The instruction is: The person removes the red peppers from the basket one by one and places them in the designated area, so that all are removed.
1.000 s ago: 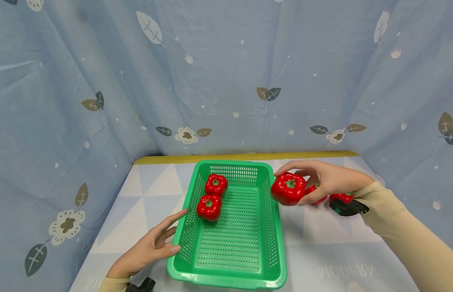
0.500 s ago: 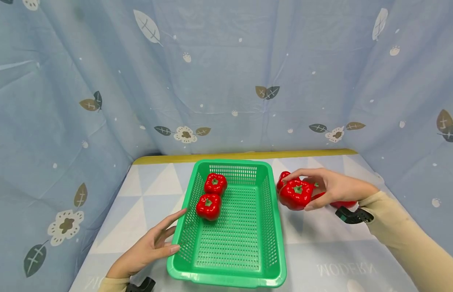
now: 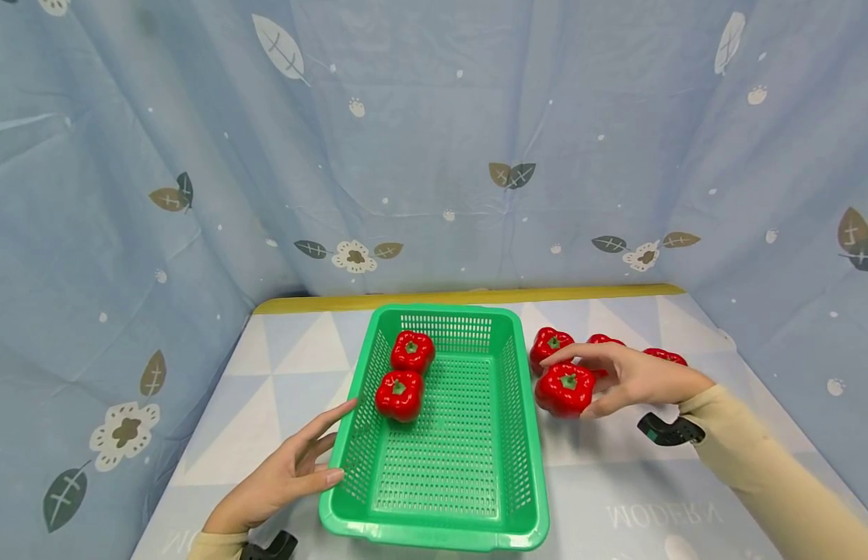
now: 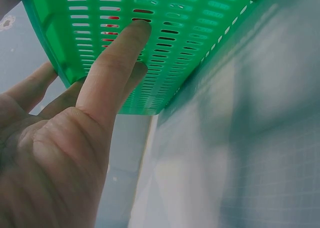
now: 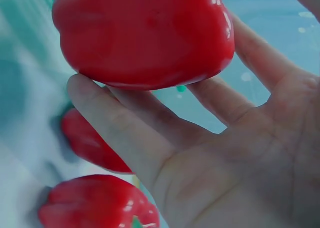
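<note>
My right hand (image 3: 630,377) holds a glossy red bell pepper (image 3: 565,391) with a green stem, just right of the green plastic basket (image 3: 462,538). The right wrist view shows this pepper (image 5: 145,32) large, with fingers along its side and underneath. Thumb and fingers of my left hand (image 3: 280,470) touch the basket's left side, fairly straight. The left wrist view has a fingertip against the slotted outer wall (image 4: 175,37). Inside the basket, two red peppers lie along the left wall, the rear one (image 3: 412,351) touching the front one (image 3: 399,395).
Behind my right hand, more red peppers lie on the table: one (image 3: 550,346) beside the basket, another (image 3: 605,340) partly hidden, and a third (image 3: 665,356) farther right. A blue patterned curtain (image 3: 434,155) hangs behind the table's yellow back edge (image 3: 469,297).
My right hand has moved toward me and lower with its pepper, first a little right, then slightly back left. Peppers behind it now show more. The left hand and basket stay put.
</note>
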`<control>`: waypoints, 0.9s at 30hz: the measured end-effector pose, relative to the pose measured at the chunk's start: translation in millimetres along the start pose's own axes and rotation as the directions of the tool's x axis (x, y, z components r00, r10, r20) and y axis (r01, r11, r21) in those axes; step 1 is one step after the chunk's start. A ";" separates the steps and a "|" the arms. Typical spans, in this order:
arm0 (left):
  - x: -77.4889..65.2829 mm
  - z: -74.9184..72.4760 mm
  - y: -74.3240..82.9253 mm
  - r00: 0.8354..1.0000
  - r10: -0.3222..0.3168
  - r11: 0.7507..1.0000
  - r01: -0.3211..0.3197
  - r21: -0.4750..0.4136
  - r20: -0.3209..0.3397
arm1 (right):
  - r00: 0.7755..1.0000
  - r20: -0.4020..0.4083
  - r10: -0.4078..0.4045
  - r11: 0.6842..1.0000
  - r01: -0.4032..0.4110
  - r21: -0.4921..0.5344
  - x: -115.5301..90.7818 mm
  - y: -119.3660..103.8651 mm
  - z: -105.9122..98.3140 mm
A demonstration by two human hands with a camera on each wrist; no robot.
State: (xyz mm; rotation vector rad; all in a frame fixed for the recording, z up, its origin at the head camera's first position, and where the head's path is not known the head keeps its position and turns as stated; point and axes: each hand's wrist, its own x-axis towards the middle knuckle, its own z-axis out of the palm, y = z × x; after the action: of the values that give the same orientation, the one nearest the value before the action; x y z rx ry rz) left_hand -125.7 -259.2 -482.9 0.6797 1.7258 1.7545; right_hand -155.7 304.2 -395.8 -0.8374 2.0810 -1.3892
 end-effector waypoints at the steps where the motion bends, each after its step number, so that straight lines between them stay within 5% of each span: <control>1: 0.0 0.0 0.0 1.000 -0.001 1.000 0.001 -0.001 0.000 | 1.000 -0.004 -0.010 1.000 0.010 -0.017 0.5 2.0 1.4; 27: -0.3 1.8 1.2 1.000 0.012 1.000 -0.012 0.020 -0.011 | 1.000 -0.012 0.025 0.999 -0.025 -0.048 8.8 37.2 18.0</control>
State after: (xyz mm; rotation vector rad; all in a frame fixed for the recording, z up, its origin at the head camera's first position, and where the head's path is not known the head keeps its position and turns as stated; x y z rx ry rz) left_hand -124.3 -258.1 -481.6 0.6920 1.7516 1.7547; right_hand -157.4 297.4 -437.5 -0.8216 2.1344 -1.3389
